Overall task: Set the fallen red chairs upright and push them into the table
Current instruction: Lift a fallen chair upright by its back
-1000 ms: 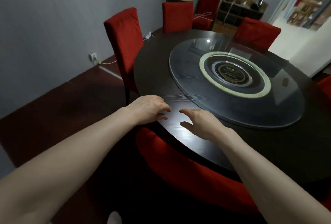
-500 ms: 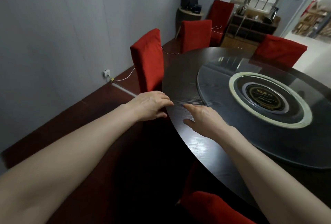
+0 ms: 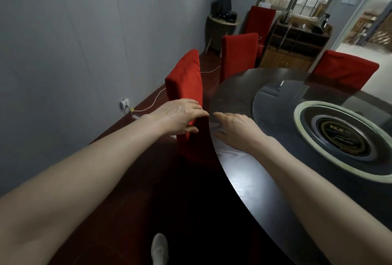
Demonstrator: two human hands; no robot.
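Note:
An upright red chair [image 3: 184,78] stands at the left edge of the round dark table [image 3: 239,169]. My left hand [image 3: 180,116] hovers in front of its backrest, fingers relaxed and holding nothing; I cannot tell if it touches the fabric. My right hand [image 3: 235,129] lies over the table's rim with loose fingers, empty. Two more red chairs stand upright at the table, one [image 3: 238,55] behind the first and one [image 3: 345,69] at the far right. A further red chair [image 3: 259,21] stands by the back wall.
A glass turntable [image 3: 275,103] covers the table's middle. A grey wall runs along the left, with a socket [image 3: 124,103] and a thin cable across the dark red floor. A wooden cabinet [image 3: 297,40] and small stand [image 3: 222,23] sit at the back. My foot [image 3: 159,250] shows below.
My view has swung left along the table's edge. The near chair below me has left the view, and both hands have come closer to the upright chair on the left.

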